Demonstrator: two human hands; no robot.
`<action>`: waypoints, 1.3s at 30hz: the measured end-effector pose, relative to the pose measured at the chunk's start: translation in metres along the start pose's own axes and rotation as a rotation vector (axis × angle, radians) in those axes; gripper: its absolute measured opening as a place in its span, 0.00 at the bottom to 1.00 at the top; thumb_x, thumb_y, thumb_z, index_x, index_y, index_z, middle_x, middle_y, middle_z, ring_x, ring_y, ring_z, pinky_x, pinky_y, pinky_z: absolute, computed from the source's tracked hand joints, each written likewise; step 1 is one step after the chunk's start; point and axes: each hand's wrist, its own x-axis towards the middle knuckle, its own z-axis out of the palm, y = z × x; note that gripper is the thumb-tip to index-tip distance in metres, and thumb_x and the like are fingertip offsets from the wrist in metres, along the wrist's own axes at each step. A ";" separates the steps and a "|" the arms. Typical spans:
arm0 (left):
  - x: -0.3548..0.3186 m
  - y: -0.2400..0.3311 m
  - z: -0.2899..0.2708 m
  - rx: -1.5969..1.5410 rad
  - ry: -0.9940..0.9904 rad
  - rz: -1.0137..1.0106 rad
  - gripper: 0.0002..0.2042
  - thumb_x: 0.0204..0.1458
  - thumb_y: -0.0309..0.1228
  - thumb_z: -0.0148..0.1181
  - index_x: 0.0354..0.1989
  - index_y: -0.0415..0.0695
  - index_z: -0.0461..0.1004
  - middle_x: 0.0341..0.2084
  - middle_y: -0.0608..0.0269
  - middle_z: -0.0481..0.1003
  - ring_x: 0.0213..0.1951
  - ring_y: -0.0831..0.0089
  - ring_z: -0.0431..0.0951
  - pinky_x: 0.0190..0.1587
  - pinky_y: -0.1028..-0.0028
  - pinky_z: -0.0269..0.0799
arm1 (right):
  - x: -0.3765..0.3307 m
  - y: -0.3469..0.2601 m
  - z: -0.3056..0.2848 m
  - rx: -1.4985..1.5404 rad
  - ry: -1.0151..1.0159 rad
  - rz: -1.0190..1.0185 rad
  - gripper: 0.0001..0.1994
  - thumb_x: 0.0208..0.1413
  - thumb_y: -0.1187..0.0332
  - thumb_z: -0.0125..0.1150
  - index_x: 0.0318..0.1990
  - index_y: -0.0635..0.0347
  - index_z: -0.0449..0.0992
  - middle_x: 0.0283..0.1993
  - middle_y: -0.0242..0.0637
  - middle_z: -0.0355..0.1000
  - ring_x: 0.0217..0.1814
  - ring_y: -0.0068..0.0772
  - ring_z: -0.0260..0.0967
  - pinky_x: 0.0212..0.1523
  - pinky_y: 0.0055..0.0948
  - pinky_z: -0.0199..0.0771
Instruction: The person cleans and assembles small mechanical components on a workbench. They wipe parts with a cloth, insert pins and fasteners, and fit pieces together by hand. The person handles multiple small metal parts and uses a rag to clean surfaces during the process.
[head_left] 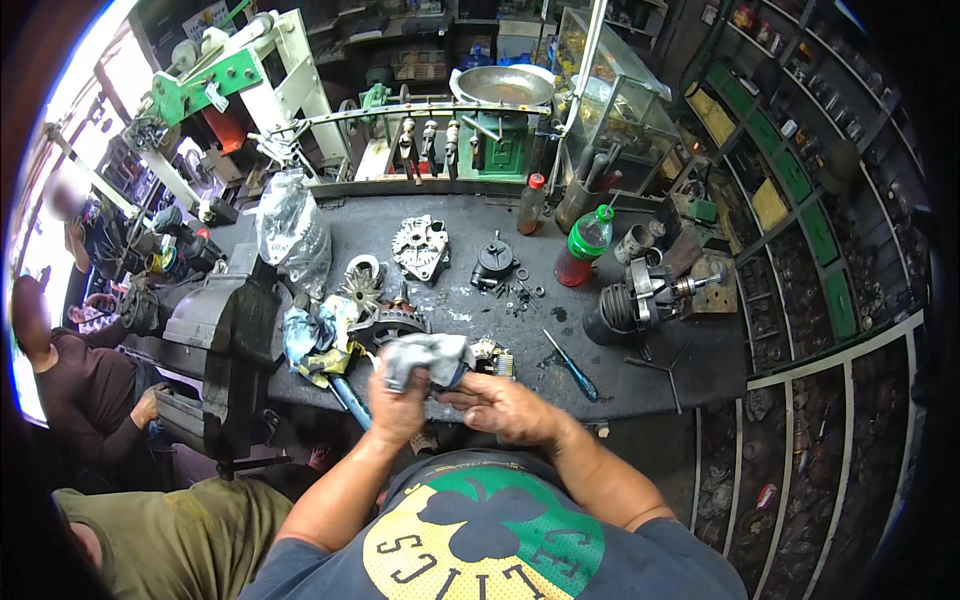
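Note:
My left hand (399,408) is closed around a crumpled grey rag (428,357) near the front edge of the dark workbench (465,215). My right hand (507,408) has its fingers curled at the rag's right side; what they pinch is hidden. Just beyond the rag lies a round metal rotor (396,318) with an upright shaft, partly covered. A finned metal piece (362,286) rests behind it. Farther back sit a silver alternator housing (420,248) and a black round part (495,257), with several small screws and washers (524,294) beside it.
Right of my hands lies a blue-handled screwdriver (572,366). A green-capped bottle (583,246) of red liquid and an assembled metal unit (650,297) stand farther right. To the left are stained cloths (318,338), a plastic bag (293,230), a large vise (225,320) and another person's hand (148,404).

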 end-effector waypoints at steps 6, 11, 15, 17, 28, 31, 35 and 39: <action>0.010 0.029 -0.129 0.330 0.523 -0.015 0.11 0.74 0.29 0.60 0.55 0.35 0.82 0.49 0.60 0.84 0.51 0.70 0.82 0.60 0.67 0.75 | -0.032 -0.007 -0.081 -0.527 0.526 0.212 0.20 0.68 0.61 0.73 0.59 0.66 0.85 0.52 0.40 0.87 0.53 0.29 0.83 0.59 0.36 0.82; -0.019 0.011 -0.200 0.551 0.657 -0.086 0.13 0.73 0.32 0.63 0.50 0.32 0.84 0.46 0.58 0.86 0.48 0.69 0.84 0.56 0.66 0.78 | -0.040 0.061 -0.162 -0.783 0.979 0.376 0.12 0.67 0.67 0.68 0.52 0.64 0.88 0.48 0.49 0.87 0.50 0.38 0.86 0.55 0.36 0.83; -0.029 -0.035 -0.210 0.460 0.746 -0.123 0.23 0.69 0.32 0.67 0.68 0.34 0.73 0.57 0.53 0.82 0.55 0.66 0.83 0.59 0.64 0.79 | -0.020 0.095 -0.193 -1.155 0.956 0.141 0.11 0.64 0.69 0.67 0.50 0.61 0.89 0.50 0.53 0.85 0.56 0.55 0.83 0.60 0.47 0.81; -0.037 -0.060 -0.225 0.653 0.481 -0.513 0.43 0.61 0.34 0.76 0.80 0.35 0.58 0.71 0.47 0.72 0.65 0.58 0.77 0.67 0.61 0.74 | -0.003 0.096 -0.201 -1.212 0.981 0.173 0.11 0.65 0.68 0.67 0.49 0.60 0.89 0.50 0.52 0.85 0.56 0.55 0.83 0.59 0.48 0.81; -0.055 -0.038 -0.167 0.964 0.002 -0.747 0.46 0.54 0.32 0.80 0.80 0.42 0.61 0.82 0.33 0.52 0.81 0.42 0.58 0.81 0.56 0.60 | 0.057 0.103 -0.217 -1.343 1.096 0.266 0.11 0.65 0.59 0.70 0.48 0.52 0.90 0.51 0.47 0.83 0.53 0.56 0.82 0.55 0.51 0.82; -0.062 -0.025 -0.161 0.983 -0.006 -0.756 0.42 0.55 0.32 0.79 0.78 0.42 0.66 0.81 0.35 0.55 0.80 0.43 0.61 0.80 0.56 0.61 | 0.064 0.109 -0.223 -1.317 1.153 0.252 0.08 0.63 0.61 0.71 0.42 0.52 0.91 0.45 0.48 0.82 0.50 0.57 0.82 0.52 0.53 0.82; -0.066 -0.016 -0.150 0.959 -0.002 -0.667 0.36 0.55 0.30 0.78 0.73 0.40 0.72 0.78 0.39 0.64 0.77 0.44 0.66 0.78 0.56 0.64 | 0.059 0.129 -0.244 -1.345 1.136 0.078 0.08 0.64 0.65 0.71 0.42 0.58 0.89 0.40 0.46 0.84 0.45 0.52 0.84 0.48 0.49 0.83; -0.070 -0.020 -0.137 0.905 0.034 -0.508 0.31 0.54 0.25 0.76 0.69 0.42 0.75 0.74 0.44 0.70 0.74 0.46 0.71 0.76 0.56 0.67 | 0.041 0.128 -0.252 -0.729 1.199 0.099 0.11 0.68 0.65 0.68 0.41 0.66 0.87 0.34 0.42 0.86 0.32 0.34 0.82 0.40 0.35 0.80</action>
